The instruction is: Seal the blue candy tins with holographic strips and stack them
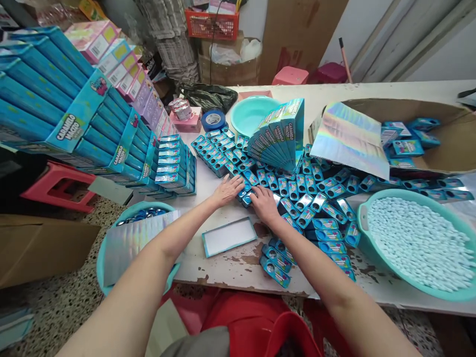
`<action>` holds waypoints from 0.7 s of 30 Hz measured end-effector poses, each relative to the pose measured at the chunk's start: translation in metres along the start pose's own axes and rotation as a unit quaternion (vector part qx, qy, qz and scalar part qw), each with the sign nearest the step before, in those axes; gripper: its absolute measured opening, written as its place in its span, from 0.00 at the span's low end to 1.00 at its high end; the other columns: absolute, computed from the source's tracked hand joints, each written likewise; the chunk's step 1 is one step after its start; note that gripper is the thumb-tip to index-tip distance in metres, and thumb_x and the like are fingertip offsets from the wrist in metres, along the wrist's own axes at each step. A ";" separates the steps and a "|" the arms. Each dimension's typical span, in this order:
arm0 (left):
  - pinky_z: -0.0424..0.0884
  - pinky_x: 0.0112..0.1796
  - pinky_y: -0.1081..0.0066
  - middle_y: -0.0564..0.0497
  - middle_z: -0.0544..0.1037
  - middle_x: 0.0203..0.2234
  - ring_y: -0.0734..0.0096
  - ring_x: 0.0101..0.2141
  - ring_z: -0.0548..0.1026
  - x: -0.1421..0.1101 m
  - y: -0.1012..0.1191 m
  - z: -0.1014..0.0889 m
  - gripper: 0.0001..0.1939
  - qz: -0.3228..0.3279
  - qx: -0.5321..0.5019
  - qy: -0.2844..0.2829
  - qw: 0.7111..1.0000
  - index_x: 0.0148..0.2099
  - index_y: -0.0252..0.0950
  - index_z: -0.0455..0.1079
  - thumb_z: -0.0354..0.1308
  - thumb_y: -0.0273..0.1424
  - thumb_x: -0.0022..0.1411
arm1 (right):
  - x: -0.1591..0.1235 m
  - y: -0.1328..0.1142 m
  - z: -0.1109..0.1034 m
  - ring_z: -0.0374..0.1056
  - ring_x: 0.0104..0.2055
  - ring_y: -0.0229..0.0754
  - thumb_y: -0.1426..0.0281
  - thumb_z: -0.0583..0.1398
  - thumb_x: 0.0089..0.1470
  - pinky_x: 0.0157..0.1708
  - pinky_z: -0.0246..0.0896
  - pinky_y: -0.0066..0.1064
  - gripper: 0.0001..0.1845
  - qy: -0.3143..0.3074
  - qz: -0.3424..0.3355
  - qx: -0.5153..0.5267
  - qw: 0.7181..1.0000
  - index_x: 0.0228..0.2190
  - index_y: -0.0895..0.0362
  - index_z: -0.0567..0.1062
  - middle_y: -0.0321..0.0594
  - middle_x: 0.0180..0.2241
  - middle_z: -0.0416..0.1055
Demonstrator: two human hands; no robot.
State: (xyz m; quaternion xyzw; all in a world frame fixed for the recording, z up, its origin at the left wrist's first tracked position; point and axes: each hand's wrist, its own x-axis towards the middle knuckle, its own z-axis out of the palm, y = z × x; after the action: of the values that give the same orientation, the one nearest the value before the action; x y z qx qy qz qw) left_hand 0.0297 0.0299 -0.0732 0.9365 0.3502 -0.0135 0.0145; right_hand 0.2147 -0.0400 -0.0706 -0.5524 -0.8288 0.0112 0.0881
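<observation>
Small blue boxes [246,185] stand close together between my two hands at the middle of the table. My left hand [228,190] presses the group from the left, its fingers reaching over the box edges. From the right, my right hand [263,203] bends its fingers against the same boxes. An open shallow tray box [229,238] with a white inside and blue rim lies just below my hands. Many more small blue boxes [297,186] spread out to the right, their tops showing dark round holes. How many boxes my fingers hold is hidden.
Stacked display boxes [80,126] rise at the left. A fan of folded blue cartons [280,134] stands behind my hands, near a turquoise bowl [253,109] and blue tape [213,120]. At the right are a basin of pale candies [420,243] and a cardboard box [446,134].
</observation>
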 end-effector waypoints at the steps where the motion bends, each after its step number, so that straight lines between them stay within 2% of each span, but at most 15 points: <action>1: 0.50 0.59 0.49 0.42 0.64 0.60 0.57 0.62 0.57 0.002 0.002 -0.004 0.26 0.002 0.004 -0.005 1.000 0.63 0.39 0.58 0.46 0.26 0.62 | 0.001 0.002 0.001 0.55 0.58 0.52 0.73 0.55 0.58 0.55 0.48 0.44 0.11 0.000 -0.017 -0.003 1.000 0.41 0.56 0.75 0.49 0.54 0.67; 3: 0.52 0.57 0.48 0.41 0.67 0.56 0.56 0.59 0.61 0.006 0.007 -0.011 0.26 -0.008 0.019 -0.013 1.000 0.63 0.40 0.56 0.44 0.24 0.63 | 0.004 0.005 0.000 0.55 0.58 0.51 0.72 0.55 0.58 0.56 0.46 0.43 0.10 -0.004 -0.054 -0.007 0.998 0.39 0.56 0.75 0.48 0.54 0.67; 5: 0.53 0.56 0.49 0.40 0.66 0.56 0.55 0.59 0.60 0.008 0.011 -0.016 0.26 -0.020 0.034 -0.015 0.999 0.62 0.40 0.58 0.42 0.23 0.63 | 0.007 0.007 -0.003 0.54 0.59 0.51 0.71 0.55 0.58 0.57 0.44 0.44 0.10 -0.012 -0.088 -0.011 0.996 0.38 0.56 0.76 0.48 0.53 0.67; 8: 0.50 0.58 0.51 0.40 0.61 0.60 0.55 0.61 0.55 0.001 0.016 -0.020 0.24 -0.005 0.031 -0.017 0.999 0.59 0.36 0.60 0.44 0.22 0.61 | 0.013 0.007 -0.007 0.55 0.59 0.51 0.71 0.56 0.57 0.58 0.44 0.45 0.09 -0.032 -0.134 -0.001 0.991 0.37 0.56 0.76 0.48 0.50 0.69; 10: 0.46 0.60 0.52 0.40 0.64 0.58 0.57 0.60 0.57 -0.008 0.016 -0.021 0.24 0.004 0.021 -0.033 0.999 0.59 0.35 0.60 0.48 0.22 0.59 | 0.015 0.005 -0.008 0.55 0.59 0.50 0.72 0.57 0.56 0.59 0.44 0.44 0.09 -0.040 -0.161 0.016 0.986 0.37 0.56 0.77 0.47 0.49 0.70; 12: 0.46 0.60 0.52 0.41 0.67 0.53 0.57 0.57 0.61 -0.019 0.015 -0.023 0.25 -0.029 0.007 -0.057 0.998 0.58 0.35 0.60 0.52 0.25 0.57 | 0.017 0.001 -0.008 0.55 0.59 0.50 0.73 0.56 0.57 0.59 0.45 0.44 0.09 -0.038 -0.182 0.033 0.982 0.36 0.56 0.77 0.47 0.50 0.70; 14: 0.54 0.57 0.54 0.40 0.68 0.50 0.55 0.53 0.65 -0.029 0.013 -0.025 0.26 -0.117 -0.024 -0.080 0.990 0.57 0.34 0.60 0.56 0.30 0.55 | 0.018 -0.004 -0.006 0.55 0.59 0.50 0.73 0.54 0.58 0.58 0.47 0.43 0.10 -0.034 -0.184 0.047 0.981 0.36 0.57 0.76 0.47 0.53 0.68; 16: 0.63 0.51 0.57 0.39 0.68 0.49 0.53 0.50 0.67 -0.036 0.010 -0.026 0.30 -0.243 -0.067 -0.090 0.964 0.58 0.34 0.58 0.57 0.38 0.55 | 0.022 -0.013 -0.004 0.57 0.56 0.50 0.71 0.53 0.59 0.53 0.53 0.41 0.11 -0.044 -0.145 0.066 0.986 0.37 0.58 0.75 0.49 0.54 0.67; 18: 0.66 0.47 0.59 0.39 0.68 0.49 0.51 0.50 0.67 -0.042 0.007 -0.027 0.35 -0.360 -0.102 -0.087 0.923 0.61 0.36 0.55 0.56 0.47 0.55 | 0.029 -0.025 0.000 0.61 0.50 0.49 0.70 0.54 0.59 0.44 0.59 0.37 0.10 -0.065 -0.059 0.097 0.991 0.37 0.58 0.74 0.50 0.51 0.67; 20: 0.65 0.47 0.58 0.39 0.67 0.50 0.50 0.51 0.67 -0.044 0.006 -0.026 0.39 -0.434 -0.124 -0.081 0.889 0.63 0.39 0.53 0.53 0.53 0.55 | 0.039 -0.039 0.006 0.63 0.44 0.48 0.68 0.56 0.57 0.37 0.59 0.34 0.08 -0.080 0.050 0.153 0.984 0.35 0.57 0.73 0.49 0.46 0.69; 21: 0.65 0.48 0.58 0.39 0.66 0.51 0.49 0.52 0.66 -0.045 0.006 -0.025 0.39 -0.455 -0.132 -0.078 0.877 0.63 0.40 0.52 0.51 0.55 0.56 | 0.045 -0.046 0.010 0.63 0.42 0.47 0.67 0.57 0.56 0.37 0.59 0.34 0.07 -0.075 0.108 0.201 0.971 0.32 0.57 0.72 0.48 0.44 0.69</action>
State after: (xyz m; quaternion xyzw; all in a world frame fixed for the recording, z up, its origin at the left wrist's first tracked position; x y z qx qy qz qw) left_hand -0.0002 -0.0029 -0.0467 0.6589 0.7341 -0.0456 0.1578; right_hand 0.1544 -0.0161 -0.0693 -0.6075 -0.7490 0.2286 0.1333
